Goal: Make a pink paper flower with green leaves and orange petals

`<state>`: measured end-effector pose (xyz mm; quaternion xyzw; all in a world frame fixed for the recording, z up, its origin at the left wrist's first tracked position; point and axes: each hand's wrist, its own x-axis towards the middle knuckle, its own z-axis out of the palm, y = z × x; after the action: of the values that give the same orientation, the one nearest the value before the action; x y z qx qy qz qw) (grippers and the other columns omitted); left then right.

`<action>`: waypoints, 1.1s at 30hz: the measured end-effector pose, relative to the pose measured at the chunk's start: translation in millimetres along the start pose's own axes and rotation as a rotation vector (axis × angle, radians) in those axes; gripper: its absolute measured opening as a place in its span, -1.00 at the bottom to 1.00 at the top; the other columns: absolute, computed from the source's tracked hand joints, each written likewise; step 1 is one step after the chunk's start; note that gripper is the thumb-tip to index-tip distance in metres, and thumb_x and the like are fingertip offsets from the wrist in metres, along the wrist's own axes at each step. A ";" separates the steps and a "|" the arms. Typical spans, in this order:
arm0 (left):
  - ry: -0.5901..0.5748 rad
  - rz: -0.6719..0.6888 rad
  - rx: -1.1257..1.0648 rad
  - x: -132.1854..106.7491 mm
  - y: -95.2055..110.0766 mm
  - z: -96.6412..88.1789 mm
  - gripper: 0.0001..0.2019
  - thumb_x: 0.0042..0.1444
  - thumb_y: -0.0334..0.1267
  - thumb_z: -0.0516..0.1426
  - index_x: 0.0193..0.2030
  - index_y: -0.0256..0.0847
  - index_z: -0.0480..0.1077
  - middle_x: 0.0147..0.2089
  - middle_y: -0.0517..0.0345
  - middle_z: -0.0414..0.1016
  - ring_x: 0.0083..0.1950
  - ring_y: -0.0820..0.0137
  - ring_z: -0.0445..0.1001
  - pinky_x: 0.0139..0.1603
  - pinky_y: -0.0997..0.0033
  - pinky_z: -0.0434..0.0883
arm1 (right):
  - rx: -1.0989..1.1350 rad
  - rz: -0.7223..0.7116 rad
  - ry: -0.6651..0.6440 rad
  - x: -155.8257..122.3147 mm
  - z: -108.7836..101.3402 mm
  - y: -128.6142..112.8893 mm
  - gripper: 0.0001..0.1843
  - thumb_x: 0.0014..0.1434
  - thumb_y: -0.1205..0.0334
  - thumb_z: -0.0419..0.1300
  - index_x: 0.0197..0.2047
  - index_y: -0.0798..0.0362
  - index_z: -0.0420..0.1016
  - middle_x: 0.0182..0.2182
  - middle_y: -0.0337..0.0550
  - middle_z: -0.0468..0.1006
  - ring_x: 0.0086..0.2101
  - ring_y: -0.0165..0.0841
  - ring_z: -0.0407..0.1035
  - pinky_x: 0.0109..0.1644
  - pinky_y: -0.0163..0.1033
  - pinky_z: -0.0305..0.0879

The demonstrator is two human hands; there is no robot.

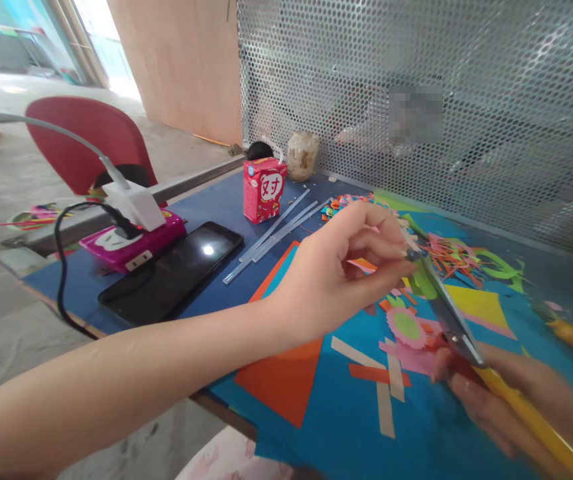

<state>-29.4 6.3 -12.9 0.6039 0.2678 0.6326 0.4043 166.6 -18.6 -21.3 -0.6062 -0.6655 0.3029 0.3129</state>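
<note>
My left hand (336, 267) is closed in a pinch on a small piece of green paper (422, 279). In my right hand (506, 393) is a pair of scissors (459, 333) with yellow handles. The blades point up and away, and they lie against the green paper by my left fingertips. Beneath the hands are a pink scalloped paper flower with a green centre (407, 327), a few beige paper strips (386, 407) and an orange strip (379, 375), all on blue paper (341, 427). The right hand is partly blurred.
Orange sheets (286, 387) lie by the table's near edge. At left are a black phone (171, 273), a magenta power strip (136, 243) with a white charger (133, 207), and glue sticks (276, 230). A red drink carton (265, 190) and paper shreds (453, 257) sit before a perforated metal panel (416, 67).
</note>
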 end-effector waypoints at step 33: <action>-0.007 -0.035 -0.042 0.1 4.0 -1.1 -0.80 0.05 -0.44 0.13 -0.31 -0.14 0.15 -0.43 0.28 0.38 -0.38 0.48 0.49 -0.60 0.61 0.41 | 0.044 0.010 -0.060 1.8 -3.6 -0.7 -0.81 -0.23 0.05 0.16 -0.67 -0.03 0.36 -0.78 -0.36 0.25 -0.78 -0.53 -0.03 -0.77 -0.40 -0.07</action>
<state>-31.2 4.4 -9.6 0.5927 0.2634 0.6289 0.4287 168.8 -16.9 -18.5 -0.5928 -0.6648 0.3373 0.3047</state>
